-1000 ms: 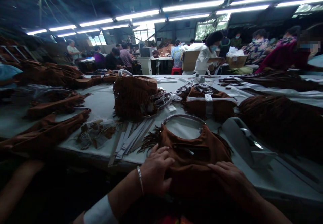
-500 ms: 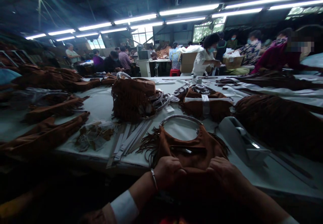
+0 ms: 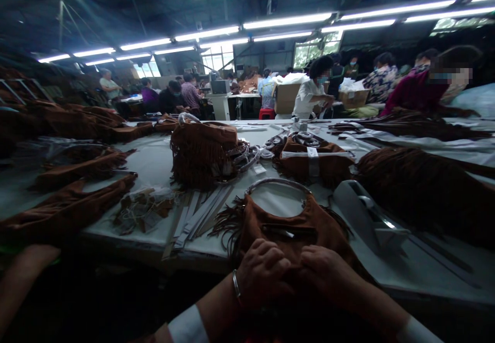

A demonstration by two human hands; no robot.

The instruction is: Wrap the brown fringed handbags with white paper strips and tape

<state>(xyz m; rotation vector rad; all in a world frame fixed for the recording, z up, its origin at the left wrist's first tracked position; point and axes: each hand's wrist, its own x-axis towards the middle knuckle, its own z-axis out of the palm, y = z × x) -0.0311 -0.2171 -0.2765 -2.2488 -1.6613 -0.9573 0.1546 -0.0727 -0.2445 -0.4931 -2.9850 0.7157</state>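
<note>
A brown fringed bag (image 3: 284, 224) with a wrapped, curved handle lies at the table's front edge, its handle pointing away from me. My left hand (image 3: 263, 268), with a bracelet at the wrist, has its fingers curled over the bag's near edge. Close beside it, my right hand (image 3: 327, 268) is closed on the same edge, a little to the right. The lower part of the bag under both hands is lost in shadow. A small pale piece shows in the bag's opening.
A grey tape dispenser (image 3: 369, 219) stands right of the bag. Left of it lie pale strips (image 3: 203, 216) and small tagged pieces (image 3: 145, 211). Fringed bags (image 3: 204, 149) sit farther back, a dark fringed pile (image 3: 421, 193) at right. Another person's arm (image 3: 29, 276) enters at lower left.
My hands have come closer together along the bag's near edge, the right one moving left. The other person's arm at lower left has come further into view.
</note>
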